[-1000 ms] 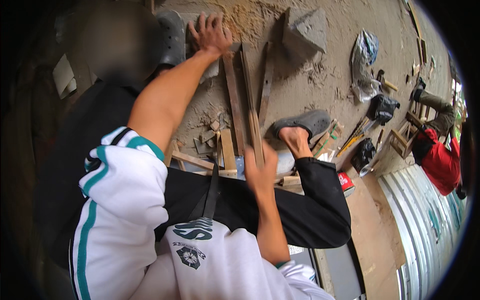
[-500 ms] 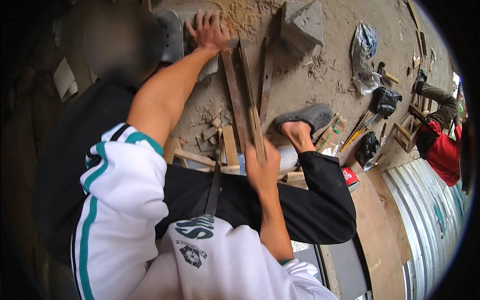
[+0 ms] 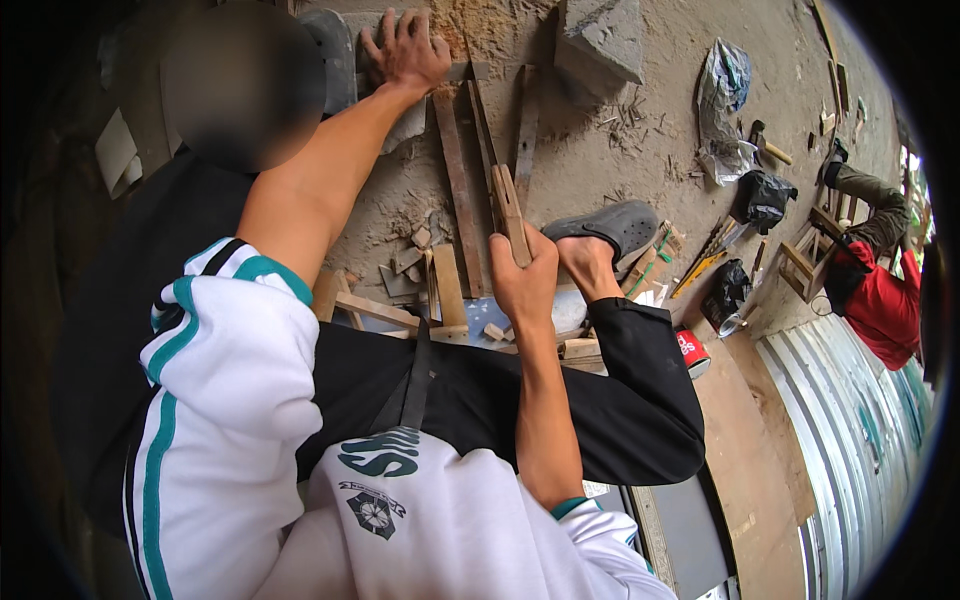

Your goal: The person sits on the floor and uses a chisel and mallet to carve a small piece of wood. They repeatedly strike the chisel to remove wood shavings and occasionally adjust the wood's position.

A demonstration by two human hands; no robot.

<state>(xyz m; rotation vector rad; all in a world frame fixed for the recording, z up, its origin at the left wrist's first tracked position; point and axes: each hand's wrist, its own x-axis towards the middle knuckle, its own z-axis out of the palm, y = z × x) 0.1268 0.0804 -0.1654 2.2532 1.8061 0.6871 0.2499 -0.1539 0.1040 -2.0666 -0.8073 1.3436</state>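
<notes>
My right hand (image 3: 525, 278) is closed round the wooden handle (image 3: 509, 205) of what looks like a handsaw. Its thin dark blade (image 3: 484, 125) is seen nearly edge-on and points away from me. The far end of the blade meets a flat dark strip (image 3: 466, 71) lying across a grey block. Spread out at the far left, my left hand (image 3: 408, 55) presses down by the strip's left end, fingers stretched. Two long brown wood pieces, a left one (image 3: 455, 165) and a right one (image 3: 526, 125), lie either side of the blade.
A concrete block (image 3: 603, 45) stands beyond the wood pieces. My grey clogs flank the work: right clog (image 3: 612, 228), left clog (image 3: 340, 60). Wood offcuts (image 3: 448, 285) lie before my legs. Plastic bags (image 3: 768, 202), a hammer (image 3: 775, 152), a red can (image 3: 691, 350) and a person in red (image 3: 882, 310) are rightward.
My right hand has pushed the handle forward, away from me, along the blade's line. My left hand stays pressed in place. The whole view has shifted slightly.
</notes>
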